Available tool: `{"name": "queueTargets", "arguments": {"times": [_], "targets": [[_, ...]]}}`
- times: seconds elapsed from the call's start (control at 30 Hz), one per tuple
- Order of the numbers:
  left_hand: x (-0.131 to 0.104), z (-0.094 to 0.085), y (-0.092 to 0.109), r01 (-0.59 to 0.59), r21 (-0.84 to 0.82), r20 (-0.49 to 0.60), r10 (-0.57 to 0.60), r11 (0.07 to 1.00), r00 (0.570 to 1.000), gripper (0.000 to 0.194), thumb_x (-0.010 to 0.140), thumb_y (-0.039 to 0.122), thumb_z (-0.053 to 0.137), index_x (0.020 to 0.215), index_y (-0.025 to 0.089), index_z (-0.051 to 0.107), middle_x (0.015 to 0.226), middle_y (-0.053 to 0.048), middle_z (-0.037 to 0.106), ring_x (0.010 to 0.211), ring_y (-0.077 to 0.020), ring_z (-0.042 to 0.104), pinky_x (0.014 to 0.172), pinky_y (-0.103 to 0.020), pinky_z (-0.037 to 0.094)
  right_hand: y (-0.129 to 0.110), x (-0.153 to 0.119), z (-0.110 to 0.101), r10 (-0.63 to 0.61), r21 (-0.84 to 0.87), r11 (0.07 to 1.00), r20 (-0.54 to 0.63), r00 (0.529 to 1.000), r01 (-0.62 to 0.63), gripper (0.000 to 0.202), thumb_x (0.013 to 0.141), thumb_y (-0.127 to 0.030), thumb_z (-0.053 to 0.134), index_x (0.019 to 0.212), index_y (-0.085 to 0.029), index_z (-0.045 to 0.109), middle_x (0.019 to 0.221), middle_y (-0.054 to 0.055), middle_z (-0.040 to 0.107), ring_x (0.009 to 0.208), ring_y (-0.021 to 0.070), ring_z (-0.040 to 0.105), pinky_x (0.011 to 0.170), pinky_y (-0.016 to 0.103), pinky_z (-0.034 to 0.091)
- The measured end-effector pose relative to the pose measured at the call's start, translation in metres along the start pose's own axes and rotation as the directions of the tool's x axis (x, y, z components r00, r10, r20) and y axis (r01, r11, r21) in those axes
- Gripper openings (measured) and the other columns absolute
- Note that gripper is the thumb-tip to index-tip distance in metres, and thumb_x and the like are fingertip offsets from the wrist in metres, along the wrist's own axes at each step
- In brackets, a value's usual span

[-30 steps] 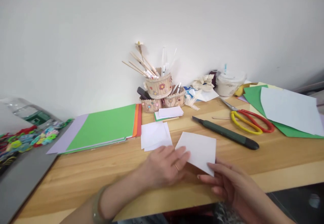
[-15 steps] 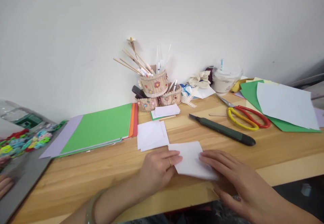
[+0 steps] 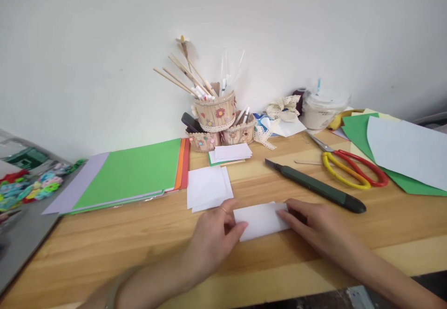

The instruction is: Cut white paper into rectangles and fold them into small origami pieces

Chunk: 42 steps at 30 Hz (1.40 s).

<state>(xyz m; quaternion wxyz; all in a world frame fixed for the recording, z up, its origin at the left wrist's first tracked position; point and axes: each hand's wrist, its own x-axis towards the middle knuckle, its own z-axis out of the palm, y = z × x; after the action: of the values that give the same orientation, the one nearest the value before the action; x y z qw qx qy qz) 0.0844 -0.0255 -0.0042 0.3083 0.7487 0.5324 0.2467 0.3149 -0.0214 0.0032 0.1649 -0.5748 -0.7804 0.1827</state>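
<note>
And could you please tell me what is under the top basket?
The left basket, with a dark object poking out, and the right basket, with white sticks. The top basket hides much of their insides.

- The single head-worn camera looks forward and down from the person's own side of a pale wood-grain counter (image 3: 122,248).
- It sits above and near the bare left hand (image 3: 211,236) and bare right hand (image 3: 314,220), seen from behind in the lower middle.
- It faces a plain white wall (image 3: 104,43), which fills roughly the upper half beyond the counter.
- The wide view reaches down to the counter's near edge.
</note>
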Motion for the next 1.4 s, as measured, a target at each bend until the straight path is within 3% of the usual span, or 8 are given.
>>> {"name": "queueTargets", "arguments": {"times": [0.1, 0.17, 0.27, 0.43, 0.63, 0.77, 0.9, 1.4], "targets": [[-0.001, 0.001, -0.001, 0.009, -0.003, -0.014, -0.009, 1.0, 1.0, 0.019, 0.083, 0.024, 0.053, 0.1, 0.018, 0.06, 0.059, 0.004, 0.062, 0.054, -0.0134, 0.056, 0.055, -0.023, 0.043, -0.001, 0.003, 0.007, 0.019, -0.05, 0.999, -0.027, 0.999, -0.021, 0.025, 0.088, -0.037, 0.042, 0.069, -0.023, 0.052, 0.059, -0.002, 0.062, 0.053, 0.0154, 0.059, 0.046, 0.024, 0.038], [-0.001, 0.003, -0.001, -0.045, 0.058, -0.06, 0.048, 0.997, 0.997, 0.011, 0.079, 0.02, 0.055, 0.085, 0.018, 0.063, 0.061, 0.002, 0.062, 0.056, -0.0144, 0.057, 0.055, -0.024, 0.043, -0.001, 0.002, 0.014, 0.027, -0.058, 0.998, -0.074, 0.997, -0.031, 0.019, 0.087, -0.038, 0.043, 0.087, -0.024, 0.056, 0.065, -0.003, 0.065, 0.055, 0.0161, 0.062, 0.047, 0.025, 0.041], [-0.001, 0.005, -0.002, -0.095, 0.12, -0.103, 0.107, 0.988, 0.989, 0.011, 0.077, 0.017, 0.055, 0.083, 0.018, 0.064, 0.057, 0.003, 0.06, 0.054, -0.0149, 0.057, 0.054, -0.025, 0.042, 0.0, -0.003, 0.024, 0.012, -0.117, 0.992, -0.204, 0.979, -0.036, 0.029, 0.087, -0.041, 0.042, 0.108, -0.024, 0.053, 0.068, -0.002, 0.067, 0.056, 0.0179, 0.065, 0.045, 0.026, 0.045], [-0.001, 0.006, -0.001, -0.137, 0.116, -0.13, 0.152, 0.984, 0.98, 0.009, 0.074, 0.015, 0.054, 0.079, 0.017, 0.061, 0.055, 0.004, 0.058, 0.053, -0.0141, 0.057, 0.055, -0.025, 0.044, -0.001, -0.008, 0.033, -0.026, -0.219, 0.975, -0.308, 0.951, -0.045, 0.029, 0.09, -0.042, 0.035, 0.102, -0.022, 0.052, 0.068, 0.0, 0.067, 0.055, 0.0187, 0.066, 0.041, 0.027, 0.046], [-0.001, 0.006, -0.002, -0.338, 0.192, -0.159, 0.369, 0.921, 0.916, 0.017, 0.079, 0.012, 0.05, 0.07, 0.018, 0.063, 0.057, 0.001, 0.06, 0.056, -0.0148, 0.056, 0.054, -0.024, 0.042, -0.007, -0.001, 0.028, -0.021, -0.204, 0.979, -0.243, 0.97, -0.03, 0.022, 0.091, -0.036, 0.033, 0.084, -0.023, 0.049, 0.065, -0.001, 0.066, 0.051, 0.0176, 0.064, 0.041, 0.027, 0.045], [-0.001, 0.007, -0.003, -0.415, 0.245, -0.177, 0.461, 0.876, 0.869, 0.019, 0.083, 0.012, 0.048, 0.077, 0.017, 0.065, 0.057, -0.001, 0.06, 0.058, -0.0155, 0.054, 0.055, -0.024, 0.044, -0.008, -0.001, 0.023, 0.014, -0.099, 0.994, -0.23, 0.973, -0.038, 0.02, 0.09, -0.039, 0.038, 0.081, -0.023, 0.047, 0.058, -0.004, 0.063, 0.048, 0.0157, 0.061, 0.04, 0.025, 0.043], [0.0, 0.007, -0.005, -0.437, 0.256, -0.198, 0.489, 0.862, 0.85, 0.018, 0.083, 0.011, 0.049, 0.079, 0.016, 0.066, 0.056, -0.001, 0.059, 0.057, -0.0161, 0.054, 0.054, -0.024, 0.045, -0.005, -0.006, 0.019, 0.015, 0.027, 1.0, -0.204, 0.979, -0.01, 0.018, 0.087, -0.037, 0.044, 0.076, -0.023, 0.049, 0.054, -0.005, 0.058, 0.044, 0.0118, 0.056, 0.042, 0.022, 0.043], [0.0, 0.007, -0.005, -0.436, 0.29, -0.182, 0.496, 0.852, 0.849, 0.021, 0.085, 0.012, 0.047, 0.08, 0.016, 0.067, 0.057, -0.002, 0.059, 0.058, -0.0159, 0.055, 0.053, -0.024, 0.046, -0.003, -0.008, 0.02, -0.192, -0.141, 0.976, -0.207, 0.959, 0.165, 0.024, 0.089, -0.022, 0.039, 0.085, -0.021, 0.062, 0.071, 0.002, 0.063, 0.058, 0.0133, 0.061, 0.053, 0.023, 0.048]]}}
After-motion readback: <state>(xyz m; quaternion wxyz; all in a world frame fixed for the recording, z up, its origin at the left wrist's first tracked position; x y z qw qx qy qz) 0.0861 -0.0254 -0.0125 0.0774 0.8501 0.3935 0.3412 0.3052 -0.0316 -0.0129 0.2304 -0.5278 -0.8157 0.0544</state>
